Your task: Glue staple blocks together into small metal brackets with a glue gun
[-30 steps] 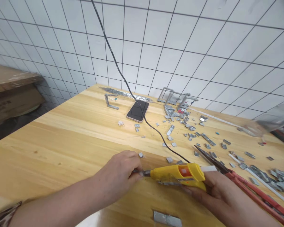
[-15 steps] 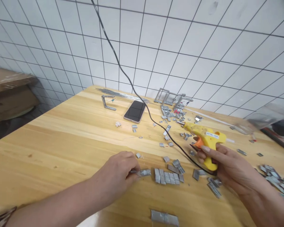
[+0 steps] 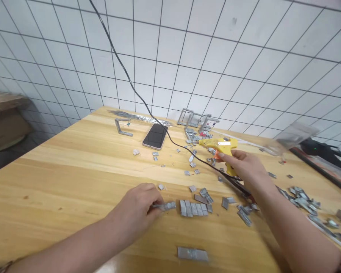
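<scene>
My left hand (image 3: 140, 206) rests low on the wooden table (image 3: 74, 170), fingers pinched on a small grey metal piece (image 3: 166, 206). Just right of it lies a row of several joined grey metal pieces (image 3: 194, 209). My right hand (image 3: 244, 165) is stretched out farther back, wrapped round the handle of a yellow glue gun (image 3: 220, 146) with an orange trigger, its nozzle pointing left. The gun's black cord (image 3: 136, 89) runs up and left past the tiled wall.
A dark phone (image 3: 155, 136) lies face up at the back. Bent metal frames (image 3: 194, 117) and a metal bracket (image 3: 122, 127) stand near the wall. Loose metal bits (image 3: 298, 195) litter the right side. Another joined strip (image 3: 192, 254) lies at the front edge.
My right hand has carried the glue gun from beside my left hand, up and away toward the back of the table. My left hand has stayed pinched on the metal piece.
</scene>
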Motion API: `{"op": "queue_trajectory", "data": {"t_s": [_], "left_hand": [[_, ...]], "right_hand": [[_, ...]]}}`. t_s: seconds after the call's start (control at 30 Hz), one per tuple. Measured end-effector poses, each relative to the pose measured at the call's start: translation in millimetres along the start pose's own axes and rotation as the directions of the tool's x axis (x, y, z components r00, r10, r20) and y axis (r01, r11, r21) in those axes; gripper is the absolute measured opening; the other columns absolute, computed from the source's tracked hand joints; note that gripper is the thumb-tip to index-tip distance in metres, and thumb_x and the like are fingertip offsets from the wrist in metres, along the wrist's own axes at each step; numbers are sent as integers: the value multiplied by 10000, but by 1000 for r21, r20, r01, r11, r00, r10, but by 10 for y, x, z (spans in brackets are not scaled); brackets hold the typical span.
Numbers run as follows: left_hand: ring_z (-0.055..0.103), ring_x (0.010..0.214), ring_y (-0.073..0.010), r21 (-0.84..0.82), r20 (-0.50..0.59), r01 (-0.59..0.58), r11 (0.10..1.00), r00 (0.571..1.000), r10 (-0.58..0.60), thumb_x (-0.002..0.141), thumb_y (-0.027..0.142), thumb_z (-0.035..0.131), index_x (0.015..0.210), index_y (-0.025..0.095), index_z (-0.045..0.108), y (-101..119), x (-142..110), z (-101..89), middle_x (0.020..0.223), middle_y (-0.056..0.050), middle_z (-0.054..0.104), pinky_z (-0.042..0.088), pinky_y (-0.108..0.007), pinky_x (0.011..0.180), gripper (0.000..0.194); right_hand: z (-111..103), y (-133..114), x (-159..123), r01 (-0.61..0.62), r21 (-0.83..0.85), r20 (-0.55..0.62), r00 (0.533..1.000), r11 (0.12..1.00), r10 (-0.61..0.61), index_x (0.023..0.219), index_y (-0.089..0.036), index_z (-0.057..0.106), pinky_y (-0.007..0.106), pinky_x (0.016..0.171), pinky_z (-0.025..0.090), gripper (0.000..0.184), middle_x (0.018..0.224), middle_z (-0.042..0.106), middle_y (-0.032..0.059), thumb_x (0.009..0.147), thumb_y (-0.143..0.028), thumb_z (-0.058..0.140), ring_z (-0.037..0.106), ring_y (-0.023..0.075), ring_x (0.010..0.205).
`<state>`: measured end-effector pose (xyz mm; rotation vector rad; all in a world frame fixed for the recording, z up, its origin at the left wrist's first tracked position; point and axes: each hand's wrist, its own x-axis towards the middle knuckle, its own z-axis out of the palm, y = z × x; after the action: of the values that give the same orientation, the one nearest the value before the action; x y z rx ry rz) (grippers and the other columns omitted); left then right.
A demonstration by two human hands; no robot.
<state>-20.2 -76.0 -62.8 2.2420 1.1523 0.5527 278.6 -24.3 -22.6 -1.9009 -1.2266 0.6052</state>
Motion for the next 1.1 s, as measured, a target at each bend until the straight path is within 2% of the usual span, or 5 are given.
{"op": "queue_trajectory", "data": {"t_s": [0.23,0.43,0.83,0.93,1.1], "left_hand": [[510,679,-128,23,9,-4,1000,1000,4,724,-8,581,702,164,576,-3,-2,-11,706,24,545,366,-227,617,174],[524,675,-133,42,-3,-17,999,1000,17,736,34,562,726,182,602,-1,12,-11,708,18,567,389,-230,618,154],[527,666,-131,36,-8,-27,999,1000,27,754,10,574,716,174,604,24,-6,-22,693,17,563,382,-224,601,171],[536,687,-135,27,-2,-21,999,1000,21,761,15,589,727,174,609,23,-6,-21,715,14,575,388,-227,613,164],[553,740,-147,21,-2,-26,999,1000,26,781,48,615,739,178,609,11,-4,-11,751,11,595,397,-239,642,137]], "right_hand": [[140,-44,209,10,-350,-15,1000,937,-17,532,-188,552,263,431,267,450,432,394,-51,844,-513,534,391,120,436],[264,-53,320,21,-535,99,994,845,38,1008,-154,629,337,688,538,279,950,662,26,929,-408,546,643,162,769],[248,-136,65,198,-593,63,978,780,-201,953,-155,647,412,663,438,345,903,684,151,852,-469,548,622,324,846],[293,-201,-382,448,-468,241,894,762,-377,773,-239,674,347,757,435,138,879,682,49,838,-322,584,607,235,876],[529,-174,-952,773,-13,498,555,634,-667,878,-254,716,346,709,420,157,825,636,40,819,-152,612,553,203,790]]}}
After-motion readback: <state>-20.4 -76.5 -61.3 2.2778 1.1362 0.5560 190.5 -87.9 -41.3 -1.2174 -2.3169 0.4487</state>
